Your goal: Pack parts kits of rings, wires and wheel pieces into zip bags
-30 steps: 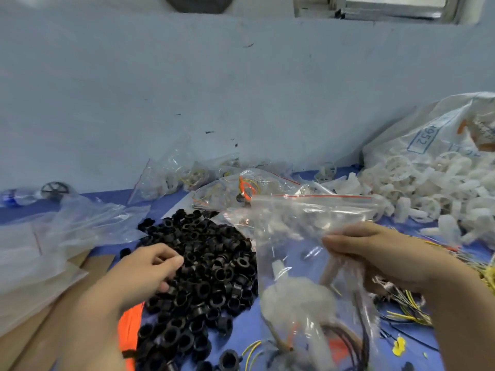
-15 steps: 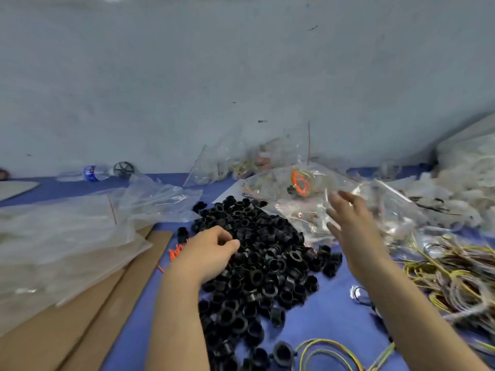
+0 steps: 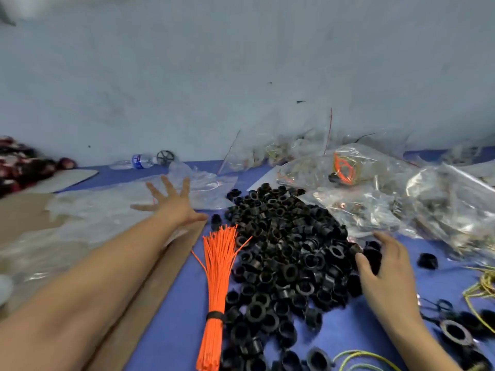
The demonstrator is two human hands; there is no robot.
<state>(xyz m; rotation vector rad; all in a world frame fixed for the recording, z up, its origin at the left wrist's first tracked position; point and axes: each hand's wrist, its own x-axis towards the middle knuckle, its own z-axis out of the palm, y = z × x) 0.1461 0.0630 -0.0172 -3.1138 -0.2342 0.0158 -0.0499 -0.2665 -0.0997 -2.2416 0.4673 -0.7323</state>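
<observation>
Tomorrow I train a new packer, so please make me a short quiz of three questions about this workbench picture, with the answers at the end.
1. True or false: the left hand spreads its fingers over the clear bags.
2. What lies directly against the left side of the black rings? A) orange wire bundle B) water bottle C) white wheels
3. Fill in: a ___ band ties the orange wire bundle.
Key: 1 true; 2 A; 3 black.
</observation>
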